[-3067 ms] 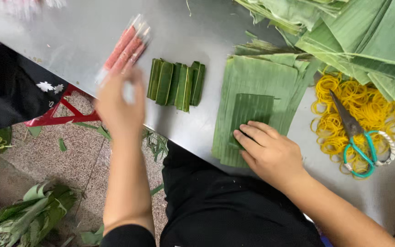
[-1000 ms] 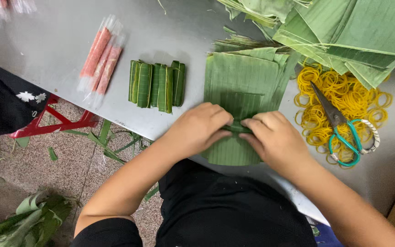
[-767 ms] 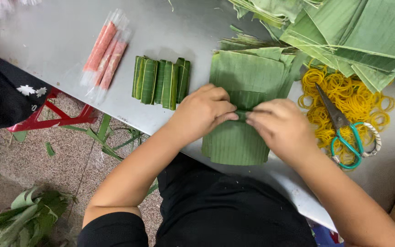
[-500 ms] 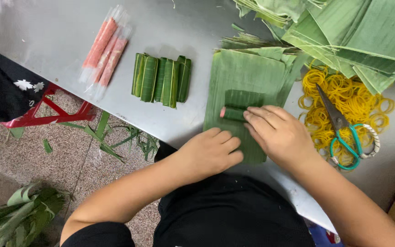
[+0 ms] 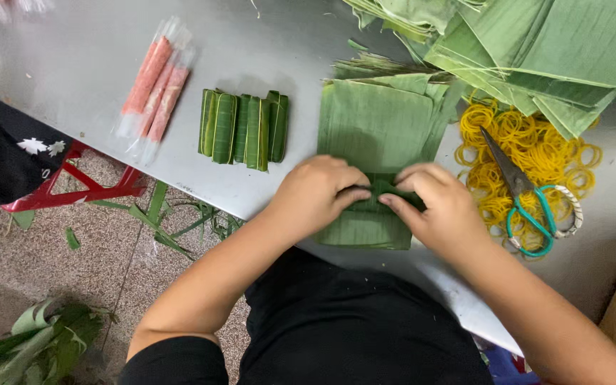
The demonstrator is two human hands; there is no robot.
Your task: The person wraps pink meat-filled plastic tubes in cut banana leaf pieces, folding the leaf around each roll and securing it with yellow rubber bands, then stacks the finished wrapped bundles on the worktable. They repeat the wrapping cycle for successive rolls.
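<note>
My left hand (image 5: 316,194) and my right hand (image 5: 438,203) meet over a small dark-green leaf roll (image 5: 378,197), fingers pinching it from both sides. The roll lies on a stack of flat banana leaf pieces (image 5: 376,121) on the grey metal table (image 5: 58,57). What is inside the roll is hidden by my fingers. A row of several finished leaf-wrapped rolls (image 5: 244,126) lies to the left of my hands. Pink sausages in clear plastic (image 5: 152,84) lie further left.
A pile of yellow rubber bands (image 5: 529,150) with teal-handled scissors (image 5: 529,207) on it sits right of my hands. Large banana leaves (image 5: 536,43) are heaped at the back right. A red stool frame (image 5: 73,189) and leaf scraps (image 5: 37,342) are on the floor.
My left hand came back up from the table's edge onto the leaf. Both hands now close on the small roll, and the pink piece seen under my right fingers is covered.
</note>
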